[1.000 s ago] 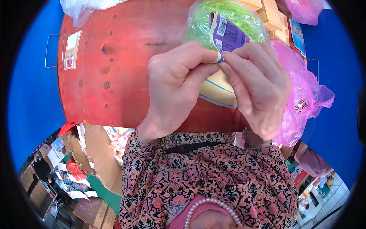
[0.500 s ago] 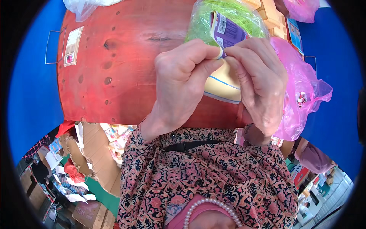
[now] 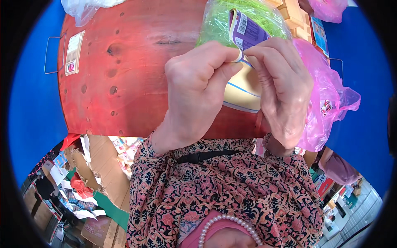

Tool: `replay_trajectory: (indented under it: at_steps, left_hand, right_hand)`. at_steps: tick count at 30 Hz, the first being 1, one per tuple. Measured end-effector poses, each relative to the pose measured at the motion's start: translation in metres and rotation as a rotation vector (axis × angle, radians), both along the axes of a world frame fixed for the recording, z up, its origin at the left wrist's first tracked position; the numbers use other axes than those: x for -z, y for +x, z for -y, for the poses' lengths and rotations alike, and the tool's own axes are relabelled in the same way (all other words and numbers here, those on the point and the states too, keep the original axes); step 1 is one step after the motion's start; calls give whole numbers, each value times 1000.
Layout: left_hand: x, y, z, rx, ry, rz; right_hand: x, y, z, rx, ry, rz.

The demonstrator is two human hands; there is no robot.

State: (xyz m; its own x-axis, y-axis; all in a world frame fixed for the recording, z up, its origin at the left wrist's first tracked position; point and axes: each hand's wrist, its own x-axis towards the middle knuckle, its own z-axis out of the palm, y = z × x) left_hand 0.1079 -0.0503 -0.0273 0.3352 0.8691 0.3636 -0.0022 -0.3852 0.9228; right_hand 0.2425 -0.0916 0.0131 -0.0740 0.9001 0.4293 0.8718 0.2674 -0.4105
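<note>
A strip of purple printed labels (image 3: 253,35) on cream backing paper (image 3: 242,90) with blue lines is bent between my two hands over the red table (image 3: 136,78). My left hand (image 3: 194,89) pinches the strip at its fold between thumb and forefinger. Just to the right, my right hand (image 3: 286,84) has thumb and forefinger closed close to the label's edge at that fold; its fingertips partly hide what they grip. Behind the strip lies a clear bag of light-green shredded filler (image 3: 219,20).
Wooden boxes (image 3: 294,18) stand at the far right, with a pink plastic bag (image 3: 320,99) nearer. A small compartmented wooden box (image 3: 74,51) lies at the left edge, and a clear plastic bag (image 3: 84,10) at the far left. Torn cardboard (image 3: 108,169) is below the table edge.
My right fingertips have come slightly away from my left ones, and a little more of the fold shows between them. The view has shifted slightly.
</note>
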Motion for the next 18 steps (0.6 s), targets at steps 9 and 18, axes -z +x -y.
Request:
replay_trajectory:
  at_steps: [9, 18]
  left_hand:
    - [3, -1, -3, 3, -76, 13]
    - [5, -5, -5, 13, -334, 74]
  right_hand:
    - [6, -8, -1, 44, 35, 15]
    - [30, -1, -4, 169, 69, -277]
